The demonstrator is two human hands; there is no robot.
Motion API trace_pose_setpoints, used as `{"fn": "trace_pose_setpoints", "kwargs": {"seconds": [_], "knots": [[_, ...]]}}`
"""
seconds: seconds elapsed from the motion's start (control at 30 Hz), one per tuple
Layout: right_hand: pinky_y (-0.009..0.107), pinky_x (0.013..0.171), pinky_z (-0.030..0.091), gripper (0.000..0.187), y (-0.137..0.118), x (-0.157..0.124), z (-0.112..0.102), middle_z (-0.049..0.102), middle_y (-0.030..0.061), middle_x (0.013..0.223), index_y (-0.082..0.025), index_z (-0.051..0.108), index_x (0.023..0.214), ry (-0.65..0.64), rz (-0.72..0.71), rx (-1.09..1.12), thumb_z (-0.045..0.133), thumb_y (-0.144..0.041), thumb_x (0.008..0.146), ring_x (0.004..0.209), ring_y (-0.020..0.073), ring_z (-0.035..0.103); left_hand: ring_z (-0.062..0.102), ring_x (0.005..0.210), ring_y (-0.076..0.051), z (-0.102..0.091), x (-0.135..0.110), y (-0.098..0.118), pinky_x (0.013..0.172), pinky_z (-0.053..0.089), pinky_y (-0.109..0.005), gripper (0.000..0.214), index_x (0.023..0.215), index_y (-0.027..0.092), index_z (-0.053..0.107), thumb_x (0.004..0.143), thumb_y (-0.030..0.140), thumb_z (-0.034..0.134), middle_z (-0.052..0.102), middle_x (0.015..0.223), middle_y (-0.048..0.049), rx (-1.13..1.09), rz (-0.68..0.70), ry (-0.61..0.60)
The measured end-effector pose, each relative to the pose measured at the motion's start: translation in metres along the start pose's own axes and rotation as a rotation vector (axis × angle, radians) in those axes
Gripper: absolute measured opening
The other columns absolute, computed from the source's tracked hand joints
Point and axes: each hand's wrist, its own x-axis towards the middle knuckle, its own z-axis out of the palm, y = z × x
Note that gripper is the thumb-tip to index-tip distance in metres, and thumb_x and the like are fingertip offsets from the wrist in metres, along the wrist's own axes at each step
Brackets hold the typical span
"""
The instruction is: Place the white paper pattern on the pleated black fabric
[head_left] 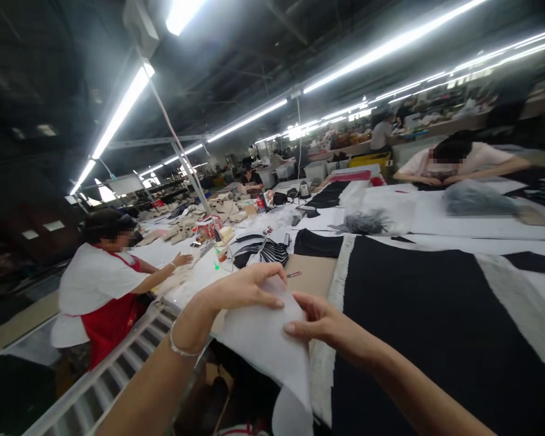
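Between my two hands hangs a thin white sheet, paper or light fabric, its lower end curling below the table edge. My left hand, a bracelet at its wrist, pinches the sheet's upper edge between thumb and fingers. On the sheet's right edge, my right hand is closed, thumb in front and fingers behind. Right of my hands lies a large black fabric piece with pale strips along its sides. Beyond my hands is a brown board with a small red-tipped tool near it.
At the left, a co-worker in a red apron reaches over the table beside a white slatted rack. Another person leans over the far right table. Striped fabric, a plastic-wrapped bundle and beige cloth pieces lie farther back.
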Motion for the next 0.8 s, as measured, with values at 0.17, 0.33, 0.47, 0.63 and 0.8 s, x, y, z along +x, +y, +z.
{"fn": "trace_pose_setpoints", "kwargs": {"seconds": [0.17,0.33,0.47,0.63,0.8], "knots": [[0.022,0.06,0.046,0.04,-0.013,-0.042,0.003,0.071,0.0057,0.076,-0.011,0.072,0.082,0.288,0.011,0.063,0.082,-0.047,0.066,0.063,0.0145,0.062,0.06,0.082,-0.014,0.033,0.03,-0.005,0.073,0.045,-0.024,0.044,0.11,0.02,0.057,0.077,0.046,0.07,0.065,0.088,-0.0017,-0.601,0.069,0.449],[0.027,0.058,0.05,0.049,-0.016,-0.076,-0.009,0.072,0.0064,0.075,-0.013,0.073,0.085,0.792,-0.226,0.242,0.091,-0.043,0.051,0.062,0.0188,0.063,0.065,0.098,-0.024,0.139,0.04,-0.015,0.089,0.048,-0.036,0.073,0.118,0.017,0.056,0.074,0.075,0.057,0.07,0.105,-0.013,-1.212,0.014,0.13],[0.028,0.059,0.052,0.047,-0.008,-0.105,-0.027,0.073,0.006,0.078,-0.013,0.072,0.085,0.976,-0.33,0.285,0.091,-0.039,0.052,0.063,0.0189,0.064,0.066,0.094,-0.023,0.229,0.04,-0.003,0.09,0.047,-0.034,0.063,0.12,0.017,0.061,0.066,0.04,0.082,0.071,0.104,-0.0105,-1.146,0.044,-0.1],[0.029,0.057,0.055,0.042,0.014,-0.155,-0.066,0.072,0.0052,0.078,-0.014,0.071,0.087,1.206,-0.354,0.272,0.09,-0.034,0.055,0.063,0.0191,0.064,0.063,0.079,-0.016,0.278,0.042,-0.005,0.079,0.046,-0.027,0.036,0.091,0.011,0.071,0.059,0.023,0.084,0.071,0.085,-0.0063,-1.134,-0.132,-0.24],[0.027,0.063,0.058,0.039,0.043,-0.233,-0.107,0.073,0.0033,0.083,-0.015,0.07,0.087,1.495,-0.356,0.293,0.088,-0.025,0.054,0.072,0.0196,0.067,0.055,0.066,-0.009,0.298,0.043,-0.043,0.066,0.038,-0.021,0.037,0.074,0.014,0.063,0.05,0.027,0.088,0.065,0.071,0.0018,-1.006,-0.349,-0.432]]}}
